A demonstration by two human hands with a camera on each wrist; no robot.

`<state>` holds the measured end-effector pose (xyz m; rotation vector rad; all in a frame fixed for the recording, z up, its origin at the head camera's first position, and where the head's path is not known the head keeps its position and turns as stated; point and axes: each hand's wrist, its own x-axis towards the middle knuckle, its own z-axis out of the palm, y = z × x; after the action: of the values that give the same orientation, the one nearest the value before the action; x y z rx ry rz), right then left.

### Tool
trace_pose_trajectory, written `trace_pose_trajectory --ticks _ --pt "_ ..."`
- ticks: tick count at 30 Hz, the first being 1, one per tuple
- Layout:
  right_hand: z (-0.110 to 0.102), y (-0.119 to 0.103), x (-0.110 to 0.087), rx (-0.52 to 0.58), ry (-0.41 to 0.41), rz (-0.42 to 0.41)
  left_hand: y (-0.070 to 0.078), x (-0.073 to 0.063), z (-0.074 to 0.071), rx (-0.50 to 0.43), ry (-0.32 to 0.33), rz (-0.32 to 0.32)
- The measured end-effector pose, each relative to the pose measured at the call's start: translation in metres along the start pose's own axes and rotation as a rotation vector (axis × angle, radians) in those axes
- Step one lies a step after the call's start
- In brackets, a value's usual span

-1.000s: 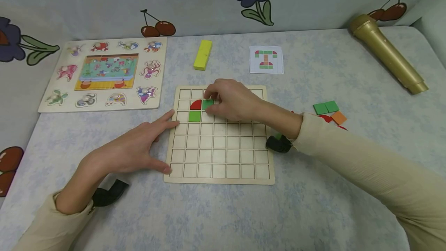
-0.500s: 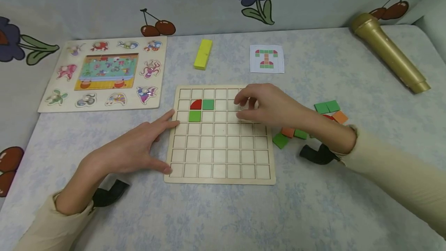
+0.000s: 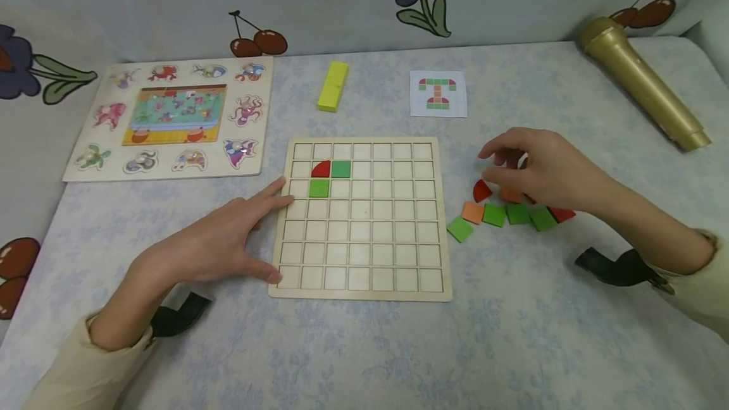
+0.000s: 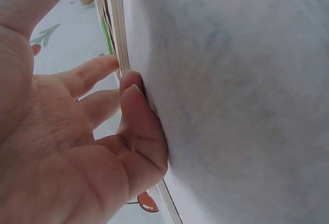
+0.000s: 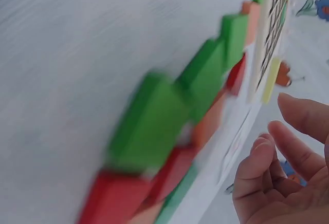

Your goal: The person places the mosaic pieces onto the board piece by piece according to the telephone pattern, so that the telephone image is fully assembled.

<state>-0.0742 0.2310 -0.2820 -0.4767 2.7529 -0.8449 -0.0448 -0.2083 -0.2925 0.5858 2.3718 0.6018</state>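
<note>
A wooden grid board lies in the middle of the table in the head view. Near its upper left corner sit a red quarter-round piece, a green square tile to its right and another green tile below. My left hand rests at the board's left edge, fingers and thumb spread against it. Over the loose pieces right of the board hovers my right hand, fingers loosely bent with nothing between them. Under and beside it lie orange tiles, several green tiles and red pieces, some partly hidden.
Behind the board lie a yellow block and a pattern card with a red, green and orange figure. A sea-animal peg puzzle lies at the back left. At the back right is a gold microphone.
My right hand has let go of the green tile beside the red quarter-round piece and moved right, off the board, to the loose pieces. My left hand has stayed in place.
</note>
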Motion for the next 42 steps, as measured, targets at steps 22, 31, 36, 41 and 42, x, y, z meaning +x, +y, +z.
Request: trace_pose_trajectory --ticks 22,31,36,41,42 --pt "-0.019 0.061 -0.017 -0.135 -0.093 0.105 0.000 0.000 -0.001 -0.015 -0.001 -0.012" --pt "-0.019 0.060 -0.015 -0.171 -0.099 0.112 0.000 0.000 -0.001 -0.019 -0.001 -0.015" --pt "-0.019 0.062 -0.015 -0.181 -0.096 0.126 0.000 0.000 -0.001 -0.024 -0.002 -0.015" --pt "-0.017 0.055 -0.017 -0.241 -0.026 0.048 0.000 0.000 -0.001 -0.025 -0.001 -0.015" --pt "-0.016 0.052 -0.017 -0.248 -0.004 0.025 0.000 0.000 -0.001 -0.025 -0.001 -0.016"
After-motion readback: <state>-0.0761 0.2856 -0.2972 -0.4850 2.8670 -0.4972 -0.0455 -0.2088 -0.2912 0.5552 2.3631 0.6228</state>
